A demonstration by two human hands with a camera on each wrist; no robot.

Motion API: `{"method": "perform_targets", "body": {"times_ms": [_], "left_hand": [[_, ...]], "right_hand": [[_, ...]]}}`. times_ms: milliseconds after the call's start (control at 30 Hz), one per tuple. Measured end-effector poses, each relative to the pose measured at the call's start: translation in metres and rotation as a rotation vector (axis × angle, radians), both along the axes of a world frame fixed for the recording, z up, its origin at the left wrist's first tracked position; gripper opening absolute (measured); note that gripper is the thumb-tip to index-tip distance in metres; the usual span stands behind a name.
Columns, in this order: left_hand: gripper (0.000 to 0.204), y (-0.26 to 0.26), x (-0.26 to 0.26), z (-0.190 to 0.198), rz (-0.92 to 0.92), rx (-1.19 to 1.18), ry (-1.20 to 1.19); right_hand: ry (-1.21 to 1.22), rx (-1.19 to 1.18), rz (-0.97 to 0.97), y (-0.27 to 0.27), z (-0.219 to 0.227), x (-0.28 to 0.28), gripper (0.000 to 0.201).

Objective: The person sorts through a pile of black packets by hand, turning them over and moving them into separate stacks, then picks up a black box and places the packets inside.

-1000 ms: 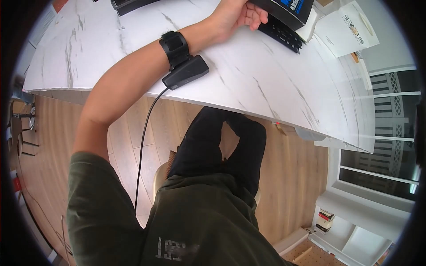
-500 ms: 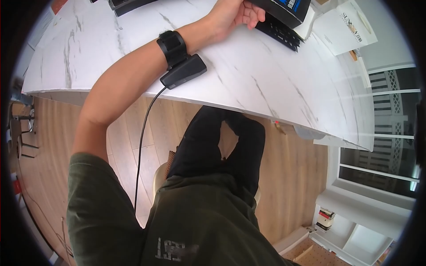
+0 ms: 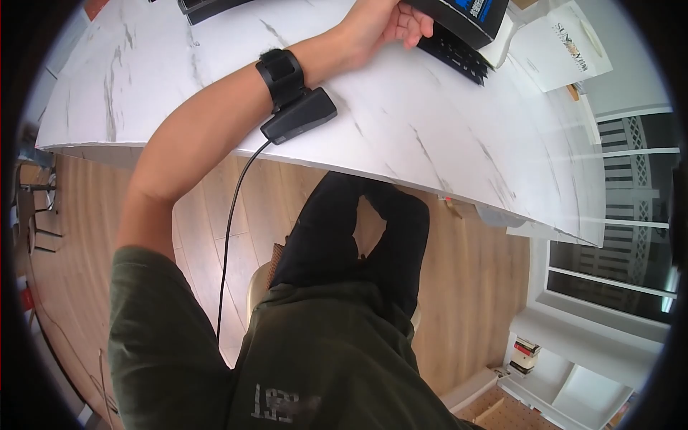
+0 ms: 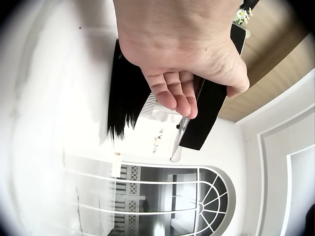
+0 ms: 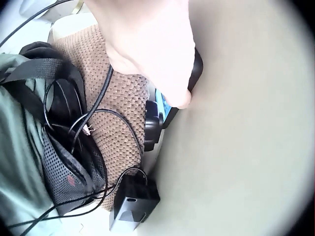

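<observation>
In the head view, my left hand (image 3: 383, 32) is at the table's far side, its wrist wearing a black strap. It grips a black box (image 3: 469, 18) with blue and white print. The left wrist view shows the thumb against one side of this box (image 4: 209, 115) and the fingers curled at the other. Below the box lies a flat black piece (image 3: 455, 59) with a ragged end. My right hand (image 5: 152, 44) is outside the head view. In the right wrist view it holds a black device with a light blue screen (image 5: 164, 103), mostly hidden behind the hand.
A white paper bag (image 3: 562, 46) stands right of the box on the marbled table (image 3: 430, 143). A black case (image 3: 211, 8) is at the far left. Beside the right hand are a brown woven seat (image 5: 120, 123), a black mesh bag (image 5: 69, 162), cables and a black cabled unit (image 5: 135, 199).
</observation>
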State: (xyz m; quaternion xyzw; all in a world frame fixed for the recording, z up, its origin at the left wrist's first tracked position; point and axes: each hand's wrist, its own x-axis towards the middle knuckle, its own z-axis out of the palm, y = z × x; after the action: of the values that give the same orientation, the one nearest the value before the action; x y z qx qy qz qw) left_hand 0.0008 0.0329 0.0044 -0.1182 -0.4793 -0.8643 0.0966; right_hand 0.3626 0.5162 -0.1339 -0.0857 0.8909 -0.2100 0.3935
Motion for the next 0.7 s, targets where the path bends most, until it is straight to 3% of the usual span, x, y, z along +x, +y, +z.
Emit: {"method": "perform_targets", "body": {"times_ms": [600,700], "left_hand": [[0.041,0.0031,0.0004,0.0019,0.027,0.048,-0.008],[0.034,-0.0044,-0.0021,-0.0041,-0.112,0.074,0.075]], "right_hand": [[0.015,-0.002,-0.001,-0.0002,-0.004,-0.0022,0.014],[0.009,-0.002,0.002,0.0002,-0.0047,-0.0019,0.014]]}}
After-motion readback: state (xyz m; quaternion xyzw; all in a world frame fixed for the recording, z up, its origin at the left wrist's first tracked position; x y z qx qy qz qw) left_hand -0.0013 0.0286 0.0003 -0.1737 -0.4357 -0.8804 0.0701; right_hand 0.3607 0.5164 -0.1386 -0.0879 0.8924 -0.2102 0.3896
